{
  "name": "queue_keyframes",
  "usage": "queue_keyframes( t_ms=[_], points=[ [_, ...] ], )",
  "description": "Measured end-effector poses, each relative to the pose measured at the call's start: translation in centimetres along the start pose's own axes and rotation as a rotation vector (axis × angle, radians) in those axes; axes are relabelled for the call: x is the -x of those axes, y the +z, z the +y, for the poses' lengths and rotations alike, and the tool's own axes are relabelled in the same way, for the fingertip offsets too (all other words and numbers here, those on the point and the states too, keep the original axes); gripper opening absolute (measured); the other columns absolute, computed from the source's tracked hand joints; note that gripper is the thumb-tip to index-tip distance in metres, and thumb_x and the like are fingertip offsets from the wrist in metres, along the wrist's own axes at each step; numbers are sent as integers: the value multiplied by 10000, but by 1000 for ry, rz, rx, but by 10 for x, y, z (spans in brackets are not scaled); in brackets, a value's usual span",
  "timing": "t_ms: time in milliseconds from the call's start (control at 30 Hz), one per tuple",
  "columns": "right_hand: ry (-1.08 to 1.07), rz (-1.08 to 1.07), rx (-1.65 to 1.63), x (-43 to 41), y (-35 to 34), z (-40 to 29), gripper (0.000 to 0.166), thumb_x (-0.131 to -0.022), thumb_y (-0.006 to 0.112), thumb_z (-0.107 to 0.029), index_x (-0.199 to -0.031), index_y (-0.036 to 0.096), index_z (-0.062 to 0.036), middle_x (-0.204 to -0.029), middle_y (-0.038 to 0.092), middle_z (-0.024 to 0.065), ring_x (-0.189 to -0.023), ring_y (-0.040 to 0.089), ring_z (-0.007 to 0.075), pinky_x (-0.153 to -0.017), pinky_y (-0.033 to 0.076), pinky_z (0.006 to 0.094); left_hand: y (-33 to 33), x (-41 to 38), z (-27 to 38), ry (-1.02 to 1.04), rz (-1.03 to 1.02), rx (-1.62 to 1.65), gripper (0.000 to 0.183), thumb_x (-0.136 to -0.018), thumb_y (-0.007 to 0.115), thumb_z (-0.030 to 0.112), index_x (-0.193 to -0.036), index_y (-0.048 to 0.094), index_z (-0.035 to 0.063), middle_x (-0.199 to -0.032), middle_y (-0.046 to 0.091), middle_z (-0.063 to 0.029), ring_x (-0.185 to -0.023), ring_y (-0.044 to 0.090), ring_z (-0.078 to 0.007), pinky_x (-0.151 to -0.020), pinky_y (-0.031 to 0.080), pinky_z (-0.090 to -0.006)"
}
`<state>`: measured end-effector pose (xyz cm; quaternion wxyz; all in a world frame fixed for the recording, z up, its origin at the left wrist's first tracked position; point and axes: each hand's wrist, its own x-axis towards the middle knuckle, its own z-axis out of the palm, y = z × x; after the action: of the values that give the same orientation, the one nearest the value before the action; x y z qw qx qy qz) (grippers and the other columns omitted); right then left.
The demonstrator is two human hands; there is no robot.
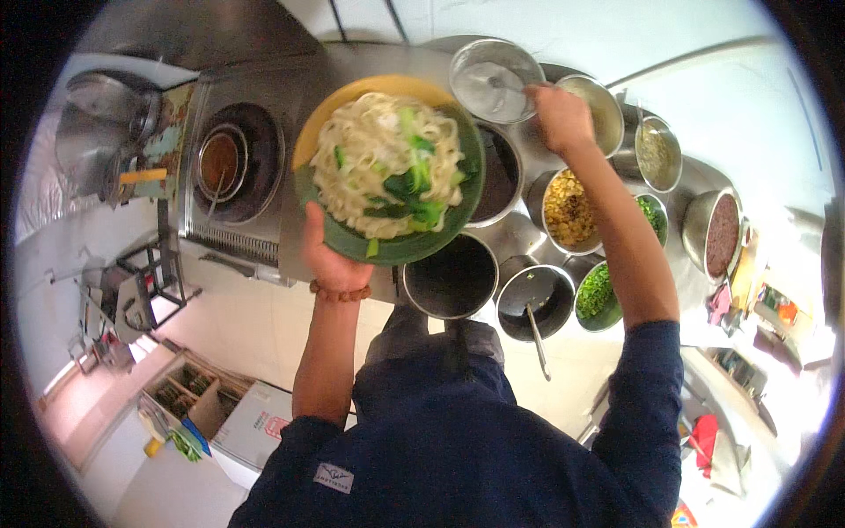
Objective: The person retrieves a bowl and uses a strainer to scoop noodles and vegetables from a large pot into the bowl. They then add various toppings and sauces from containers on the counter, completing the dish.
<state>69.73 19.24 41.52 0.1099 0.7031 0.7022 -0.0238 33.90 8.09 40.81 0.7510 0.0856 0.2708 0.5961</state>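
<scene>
My left hand (335, 254) grips the near-left rim of a green and yellow bowl (323, 231). Wide pale noodles (353, 155) with cut leafy greens (416, 178) fill it, and a small pile of white grains lies on top. At the upper right, my right hand (561, 119) is closed on the handle of a spoon whose blurred head is inside a steel pot of white seasoning (492, 99). Beneath my right forearm stand a steel pot of yellow chopped food (569, 204) and a bowl of chopped green herbs (597, 290).
Pots of dark liquid (452, 274) crowd the counter near my body; a ladle (538, 343) leans out of one (521, 297). To the right are a bowl of reddish-brown food (721, 234) and a pot of pale green food (657, 155). A pot of reddish sauce (221, 165) sits on the stove at left.
</scene>
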Motion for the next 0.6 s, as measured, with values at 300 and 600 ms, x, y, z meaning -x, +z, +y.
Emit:
queue_keyframes(
  t_ms=[300,600],
  points=[
    [-213,39,-14,-55,46,-34,145,-861,628,-88,-937,751,-84,-945,747,140,-888,744,306,-721,610,425,-6,2,8,15,88,-75,753,-965,598,492,-1536,341,75,-1541,433,-113,-1388,440,-335,-1132,379,-537],
    [-78,44,-208,-50,46,-15,274,-843,619,-91,-1089,733,-133,-965,735,166,-926,720,349,-793,585,470,-8,0,6,-6,99,-58,737,-974,582,487,-1539,346,77,-1538,443,-116,-1383,449,-331,-1139,371,-527]
  ],
)
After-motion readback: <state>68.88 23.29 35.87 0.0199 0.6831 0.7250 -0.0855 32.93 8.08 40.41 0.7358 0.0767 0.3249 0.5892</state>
